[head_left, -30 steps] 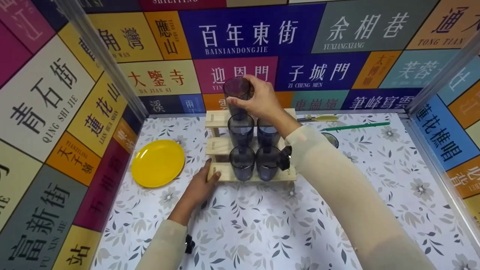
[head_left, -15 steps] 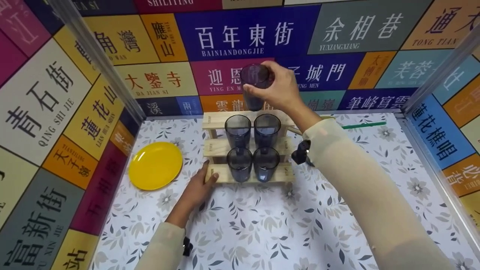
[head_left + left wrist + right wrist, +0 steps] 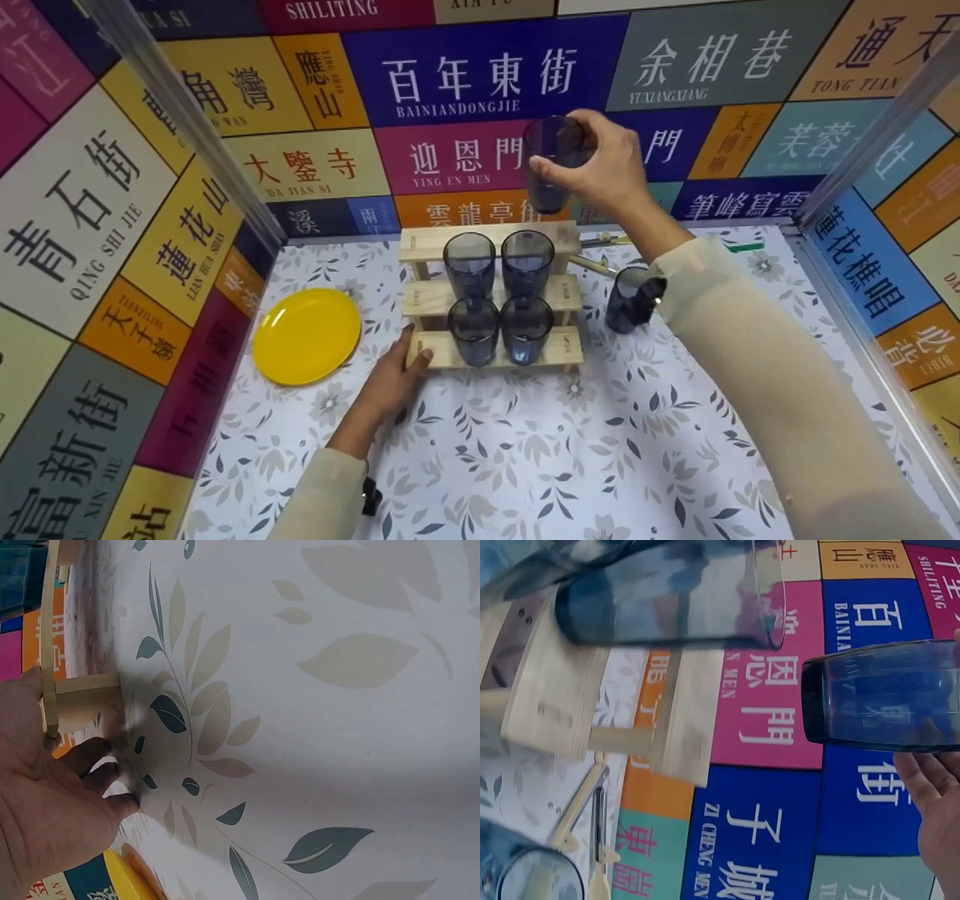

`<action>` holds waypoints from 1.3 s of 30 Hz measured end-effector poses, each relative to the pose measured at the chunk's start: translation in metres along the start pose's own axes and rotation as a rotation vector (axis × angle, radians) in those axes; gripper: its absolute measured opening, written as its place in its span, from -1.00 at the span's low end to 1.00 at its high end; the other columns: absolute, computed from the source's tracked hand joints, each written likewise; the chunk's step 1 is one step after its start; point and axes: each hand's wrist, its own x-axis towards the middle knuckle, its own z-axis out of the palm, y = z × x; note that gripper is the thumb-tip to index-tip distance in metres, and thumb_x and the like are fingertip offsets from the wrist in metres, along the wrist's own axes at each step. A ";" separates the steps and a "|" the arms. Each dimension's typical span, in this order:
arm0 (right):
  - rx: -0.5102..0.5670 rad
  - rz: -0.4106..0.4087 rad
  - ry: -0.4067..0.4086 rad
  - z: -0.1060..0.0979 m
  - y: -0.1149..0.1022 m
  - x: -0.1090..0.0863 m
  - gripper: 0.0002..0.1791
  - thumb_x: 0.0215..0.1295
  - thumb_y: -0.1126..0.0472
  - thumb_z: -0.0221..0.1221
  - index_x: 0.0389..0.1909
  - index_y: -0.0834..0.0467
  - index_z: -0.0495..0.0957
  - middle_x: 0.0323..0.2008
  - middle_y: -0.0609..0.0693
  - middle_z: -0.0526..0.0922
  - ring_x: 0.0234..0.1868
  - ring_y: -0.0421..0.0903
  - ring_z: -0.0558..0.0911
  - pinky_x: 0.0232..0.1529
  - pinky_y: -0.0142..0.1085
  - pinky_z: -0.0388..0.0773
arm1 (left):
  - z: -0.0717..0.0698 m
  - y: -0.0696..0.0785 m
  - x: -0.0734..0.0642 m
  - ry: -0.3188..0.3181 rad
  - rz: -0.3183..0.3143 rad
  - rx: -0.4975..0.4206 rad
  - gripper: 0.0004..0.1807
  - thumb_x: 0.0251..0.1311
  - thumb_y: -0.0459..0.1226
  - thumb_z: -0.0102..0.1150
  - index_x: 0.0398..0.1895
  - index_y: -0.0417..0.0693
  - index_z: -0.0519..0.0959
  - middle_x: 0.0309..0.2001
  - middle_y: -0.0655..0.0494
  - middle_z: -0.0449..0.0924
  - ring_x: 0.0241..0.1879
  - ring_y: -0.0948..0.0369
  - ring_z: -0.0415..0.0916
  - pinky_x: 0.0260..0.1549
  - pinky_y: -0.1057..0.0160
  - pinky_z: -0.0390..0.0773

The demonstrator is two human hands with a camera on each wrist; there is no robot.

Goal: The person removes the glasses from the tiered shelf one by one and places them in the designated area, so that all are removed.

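Brightly coloured wall panels (image 3: 487, 45), lettered with large Chinese characters and romanised names, close in the back and both sides, with pale strips running up the corners. Between them lies a flat table (image 3: 562, 465) under a white covering printed with grey and dark leaves and flowers. Near its back stands a three-tier stepped stand of pale wood (image 3: 425, 298), rising toward the back wall, probably so that each row shows above the one in front. Left of it, well apart, a round, flat yellow plate (image 3: 306, 336) rests on the table. The left hand (image 3: 390, 382) holds the left end of the lowest board between thumb and fingers, presumably to steady the stand. The right hand (image 3: 607, 161) grips a smoky blue-grey glass tumbler (image 3: 547, 180) from the side, thumb opposite fingers, keeping it roughly upright in the air above the top tier's right end; that side hold likely lets it clear the other glasses. Four matching tumblers (image 3: 469, 262) stand mouth up in pairs on the middle and lowest tiers, and another matching glass (image 3: 621, 307) sits on the table to the right. Smallest are a beige-handled utensil (image 3: 592, 264) beside the stand and a thin green stick (image 3: 745, 247) farther right.
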 end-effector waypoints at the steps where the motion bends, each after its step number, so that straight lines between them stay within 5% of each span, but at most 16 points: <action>1: -0.008 -0.001 0.005 -0.003 0.002 -0.001 -0.22 0.17 -0.23 0.62 0.30 0.09 0.66 0.02 0.04 0.78 -0.08 -0.17 0.66 0.01 -0.40 0.53 | 0.000 0.000 0.000 -0.002 -0.004 -0.003 -0.13 0.71 0.16 0.01 0.86 0.09 -0.03 0.75 -0.27 0.17 0.69 -0.25 0.22 0.67 -0.29 0.21; 24: -0.059 0.058 0.087 -0.078 0.054 -0.051 -0.17 0.15 -0.22 0.65 0.39 0.01 0.64 0.12 0.05 0.75 -0.08 -0.31 0.64 -0.03 -0.51 0.54 | 0.001 -0.001 0.001 -0.020 -0.008 0.015 -0.09 0.70 0.21 -0.01 0.87 0.07 -0.07 0.78 -0.25 0.09 0.73 -0.24 0.16 0.69 -0.29 0.17; 39: -0.143 0.136 0.109 -0.106 0.095 -0.086 -0.16 0.18 -0.29 0.61 0.37 0.05 0.63 0.03 -0.02 0.70 -0.11 -0.28 0.60 -0.07 -0.55 0.46 | 0.001 0.000 -0.001 -0.006 0.010 0.023 -0.10 0.70 0.22 -0.03 0.86 0.04 -0.04 0.76 -0.29 0.11 0.72 -0.28 0.16 0.68 -0.32 0.17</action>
